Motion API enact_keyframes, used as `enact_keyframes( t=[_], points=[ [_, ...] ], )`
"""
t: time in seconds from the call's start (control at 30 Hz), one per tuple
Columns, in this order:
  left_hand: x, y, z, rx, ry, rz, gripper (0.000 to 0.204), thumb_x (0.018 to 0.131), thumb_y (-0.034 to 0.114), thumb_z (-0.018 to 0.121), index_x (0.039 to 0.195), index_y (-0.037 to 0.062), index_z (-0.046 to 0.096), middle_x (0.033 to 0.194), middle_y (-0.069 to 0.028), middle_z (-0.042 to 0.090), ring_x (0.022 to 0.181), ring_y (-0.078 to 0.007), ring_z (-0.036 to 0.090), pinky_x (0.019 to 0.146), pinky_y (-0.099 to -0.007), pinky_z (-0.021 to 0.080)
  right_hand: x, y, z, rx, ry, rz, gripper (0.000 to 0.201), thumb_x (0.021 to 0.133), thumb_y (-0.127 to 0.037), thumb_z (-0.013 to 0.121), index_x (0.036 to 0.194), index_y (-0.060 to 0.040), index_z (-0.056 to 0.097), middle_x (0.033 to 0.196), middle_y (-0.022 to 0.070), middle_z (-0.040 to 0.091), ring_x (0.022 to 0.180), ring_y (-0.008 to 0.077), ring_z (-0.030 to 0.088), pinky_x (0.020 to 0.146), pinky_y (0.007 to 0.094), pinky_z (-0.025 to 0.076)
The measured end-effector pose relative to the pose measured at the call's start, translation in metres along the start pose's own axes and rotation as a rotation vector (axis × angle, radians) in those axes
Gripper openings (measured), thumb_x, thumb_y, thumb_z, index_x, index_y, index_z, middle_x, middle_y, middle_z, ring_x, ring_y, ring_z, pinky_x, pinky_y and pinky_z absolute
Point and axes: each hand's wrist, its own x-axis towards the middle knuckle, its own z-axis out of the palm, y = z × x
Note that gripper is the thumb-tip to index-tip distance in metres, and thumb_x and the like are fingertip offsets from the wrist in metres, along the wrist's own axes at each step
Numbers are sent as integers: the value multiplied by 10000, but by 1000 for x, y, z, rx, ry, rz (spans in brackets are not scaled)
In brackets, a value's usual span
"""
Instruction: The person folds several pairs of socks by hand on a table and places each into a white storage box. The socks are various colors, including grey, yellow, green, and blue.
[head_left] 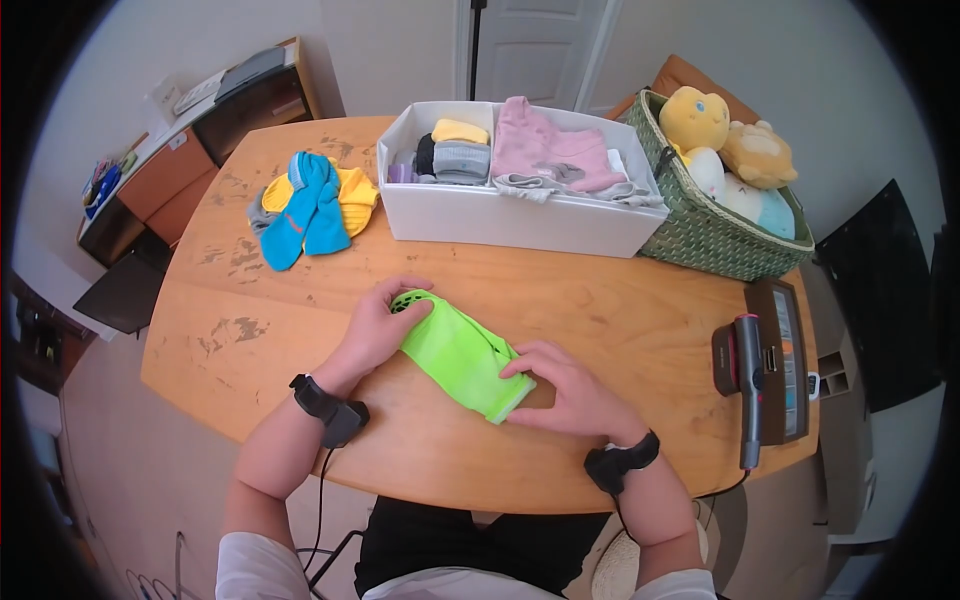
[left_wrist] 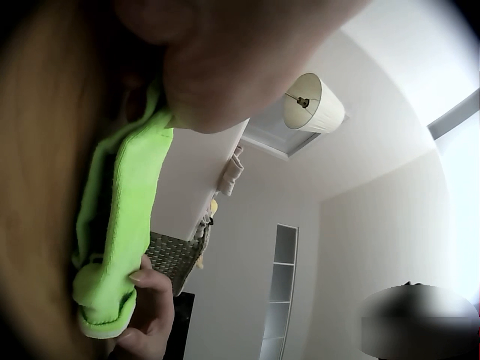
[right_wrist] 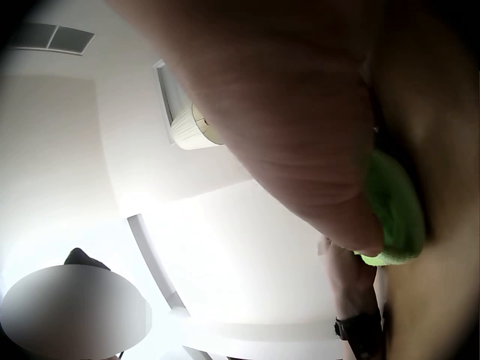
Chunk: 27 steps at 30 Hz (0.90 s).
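Lime-green sock (head_left: 462,362), at the bench (head_left: 600,295) in front of the white box (head_left: 510,222), is pinched at opposite ends by the left hand (head_left: 381,325) and right hand (head_left: 570,393); creases should be smoothed by even, gentle outward tension.

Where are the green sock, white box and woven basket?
green sock (head_left: 458,354), head view, middle of its upper side
white box (head_left: 518,222), head view, front wall
woven basket (head_left: 715,239), head view, front wall

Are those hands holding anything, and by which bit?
A green sock: the left hand holds its black-dotted end, the right hand its other end.
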Motion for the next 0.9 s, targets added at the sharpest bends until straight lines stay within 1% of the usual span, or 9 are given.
enact_keyframes(
  t=[0.1,0.2,0.27,0.3,0.37,0.6,0.67,0.7,0.9],
  points=[
    [3,-5,-3,-25,33,35,269,973,106,706,1220,8,664,1060,-83,736,963,-134,684,850,-288,551,-1,11,1,-29,-3,-68,304,879,-142,762,1158,-83,657,1174,132,657,1104,315,619,968,397,510],
    [1,-1,-2,-4,32,55,272,966,88,710,1217,-3,659,1052,-85,742,946,-132,687,831,-284,553,-3,17,4,89,45,76,227,902,-123,738,1104,-68,650,1063,99,676,1023,273,646,924,373,523],
    [2,-6,-2,18,25,75,272,964,83,711,1216,-4,659,1054,-86,744,946,-131,687,831,-283,552,-3,17,7,189,160,204,165,937,-96,706,1069,-46,620,946,47,663,873,160,642,796,307,524],
    [3,-8,-2,41,17,88,271,962,78,713,1214,-6,659,1057,-88,745,945,-130,688,830,-283,552,-2,18,8,188,160,204,165,937,-96,706,1069,-46,620,946,47,663,873,160,642,796,307,524],
    [2,-9,0,27,10,90,271,962,77,713,1213,-10,658,1056,-91,746,947,-129,687,832,-286,552,0,20,10,452,278,310,126,967,-81,678,1036,-32,585,885,3,625,769,59,570,681,244,471],
    [3,-15,2,119,31,159,286,972,91,699,1229,-25,648,1039,-100,741,921,-138,690,839,-297,552,1,39,16,422,355,339,127,959,-45,650,954,-37,524,849,-25,560,706,41,489,625,231,414],
    [1,-13,3,126,33,183,290,975,95,695,1236,-22,647,1034,-97,740,898,-140,688,817,-295,552,3,49,18,256,467,126,142,939,-34,644,901,-40,508,842,-34,530,690,42,453,610,236,395],
    [0,-12,4,134,39,202,295,978,99,691,1244,-20,646,1029,-95,738,874,-142,686,795,-292,552,2,51,17,255,469,125,142,939,-34,644,901,-40,508,842,-34,530,690,42,453,610,236,395],
    [-3,-10,5,155,30,185,302,980,103,688,1254,-15,644,1024,-100,736,827,-127,671,720,-289,546,-1,41,10,347,465,312,183,930,-41,652,836,-41,494,809,-47,515,698,35,434,598,233,375]
  ],
)
